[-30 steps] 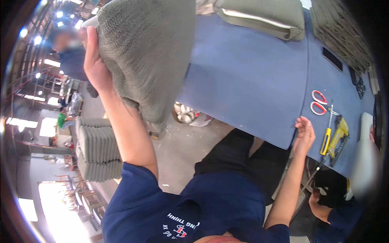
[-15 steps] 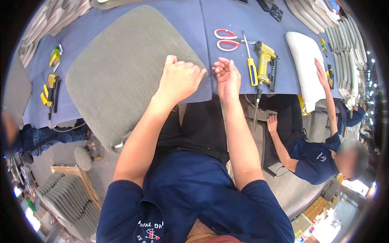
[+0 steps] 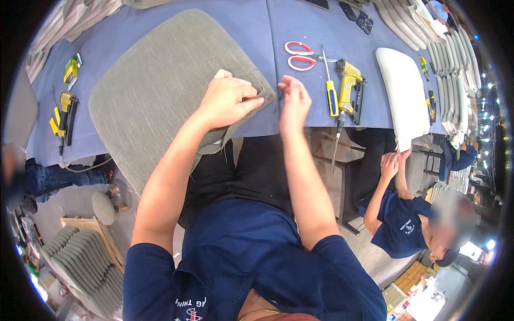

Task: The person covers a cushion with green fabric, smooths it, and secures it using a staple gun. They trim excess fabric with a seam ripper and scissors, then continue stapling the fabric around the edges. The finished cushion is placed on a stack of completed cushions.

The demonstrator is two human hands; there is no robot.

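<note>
A large grey fabric-covered seat cushion lies on the blue-covered table, its near side overhanging the edge. At its right part, my left hand is closed in a fist on the grey fabric cover, which is bunched beside the thumb. Below that hand the cover's near edge hangs loose, with a pale underside and stray threads. Just right of the cushion's corner is my right hand, somewhat blurred. Its fingers are loosely bent and apart, and nothing shows in them.
Right of my hands lie red-and-white scissors, a yellow screwdriver and a yellow staple gun with a hose. A co-worker handles a white cushion at right. Another yellow staple gun lies at left.
My left thumb has come down onto the cover, and the fabric is bunched and lifted along the near edge. My right hand has turned slightly. The co-worker's hands have met at the white cushion's near end.
</note>
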